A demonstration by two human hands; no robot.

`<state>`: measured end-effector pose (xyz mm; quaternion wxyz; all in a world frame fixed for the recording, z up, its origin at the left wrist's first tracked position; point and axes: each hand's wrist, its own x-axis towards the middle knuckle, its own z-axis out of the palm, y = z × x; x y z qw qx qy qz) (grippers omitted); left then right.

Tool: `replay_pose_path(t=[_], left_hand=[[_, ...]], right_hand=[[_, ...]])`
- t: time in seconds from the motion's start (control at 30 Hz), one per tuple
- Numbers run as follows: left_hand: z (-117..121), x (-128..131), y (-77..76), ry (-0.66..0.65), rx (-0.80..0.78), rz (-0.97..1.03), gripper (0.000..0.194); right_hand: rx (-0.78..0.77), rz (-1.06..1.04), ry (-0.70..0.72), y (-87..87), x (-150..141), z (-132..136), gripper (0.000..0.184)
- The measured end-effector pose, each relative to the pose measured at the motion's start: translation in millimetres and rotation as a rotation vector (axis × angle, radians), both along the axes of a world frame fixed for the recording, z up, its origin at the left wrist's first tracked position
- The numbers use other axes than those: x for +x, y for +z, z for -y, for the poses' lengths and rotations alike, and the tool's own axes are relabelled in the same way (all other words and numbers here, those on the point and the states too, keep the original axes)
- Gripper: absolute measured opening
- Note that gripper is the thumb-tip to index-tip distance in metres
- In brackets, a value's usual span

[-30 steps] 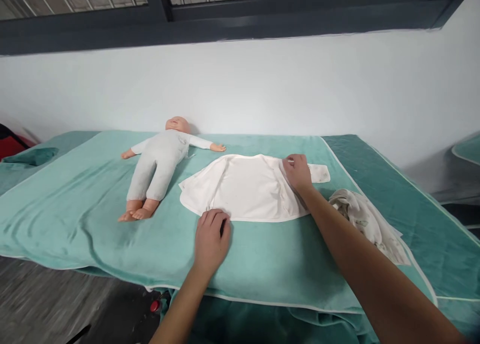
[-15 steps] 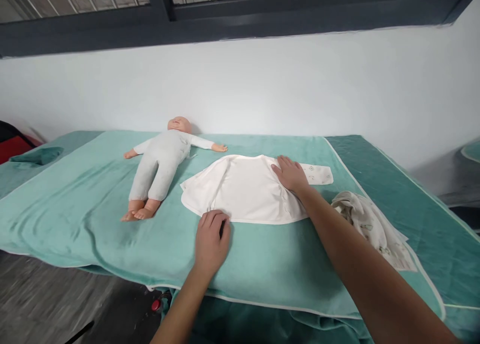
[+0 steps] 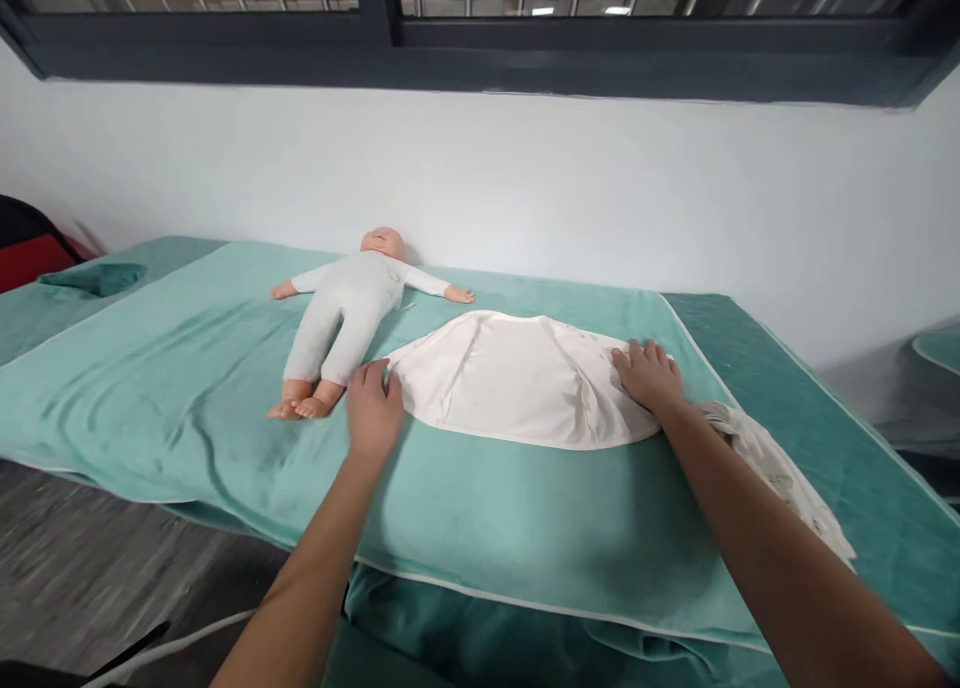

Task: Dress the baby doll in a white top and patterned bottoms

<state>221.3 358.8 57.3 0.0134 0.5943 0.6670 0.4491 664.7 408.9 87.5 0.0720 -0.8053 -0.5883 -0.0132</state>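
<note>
A white baby garment (image 3: pixel 517 378) lies spread flat on a teal towel (image 3: pixel 187 368) that covers the table. My left hand (image 3: pixel 373 408) rests at the garment's left edge, fingers loosely curled and touching the cloth. My right hand (image 3: pixel 649 373) lies flat with fingers stretched out on the garment's right end. A baby doll (image 3: pixel 349 313) in a pale grey suit lies on its back just left of the garment, its feet close to my left hand.
A crumpled patterned cloth (image 3: pixel 772 468) lies on the towel to the right, partly behind my right forearm. A white wall with a dark window frame (image 3: pixel 480 53) stands behind the table. A dark teal bundle (image 3: pixel 94 278) sits far left. Grey floor shows at lower left.
My left hand moved up and left from the garment's near hem to its left edge. My right hand slid right to the garment's right end. The camera shifted left.
</note>
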Motion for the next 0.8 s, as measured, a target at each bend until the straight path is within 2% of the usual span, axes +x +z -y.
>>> replay_pose_path(t=[0.1,0.17,0.2,0.27,0.33,0.37,0.43,0.5,0.6,0.7,0.73,0.8], left_hand=[[-17.7,-10.1,0.2,0.01,-0.071,-0.06,0.033],[-26.0,-11.4,-0.3,0.018,-0.097,-0.074,0.031],[-29.4,-11.1,-0.7,0.025,-0.098,-0.07,0.03],[-35.7,-10.3,-1.4,0.026,-0.069,-0.034,0.031],[-41.8,-10.2,-1.7,0.008,-0.01,0.022,0.036],[-44.8,-10.5,-1.6,-0.001,0.022,0.047,0.039],[-50.3,-11.6,-1.2,-0.012,0.083,0.083,0.042],[-54.1,-12.3,-0.3,-0.016,0.125,0.087,0.043],[-53.6,-10.0,2.5,-0.002,0.168,0.05,0.042],[-41.9,-1.6,7.5,-0.003,0.194,-0.029,0.033],[-35.6,2.6,9.3,-0.053,0.185,-0.06,0.031],[-21.0,12.8,12.4,-0.237,0.125,-0.149,0.029]], right_hand=[[0.057,-0.017,-0.035,11.6,-13.6,-2.3,0.066],[0.153,-0.018,0.018,20.6,-38.6,-4.2,0.067],[0.184,-0.012,0.084,24.4,-56.5,-5.0,0.066],[0.276,-0.056,0.339,28.4,-101.2,-7.1,0.065],[0.245,-0.129,0.499,26.7,-151.2,-10.3,0.065],[0.2,-0.157,0.536,23.9,-175.0,-12.3,0.065],[0.106,-0.18,0.551,15.8,-214.5,-17.1,0.068],[0.042,-0.159,0.517,6.7,-238.5,-21.8,0.07],[0.006,-0.102,0.498,-3.2,-246.5,-26.7,0.067],[0.002,-0.079,0.618,-5.7,-237.0,-29.5,0.059],[0.0,-0.078,0.662,-5.5,-233.9,-30.7,0.057],[0.003,-0.077,0.703,-4.8,-231.0,-34.5,0.056]])
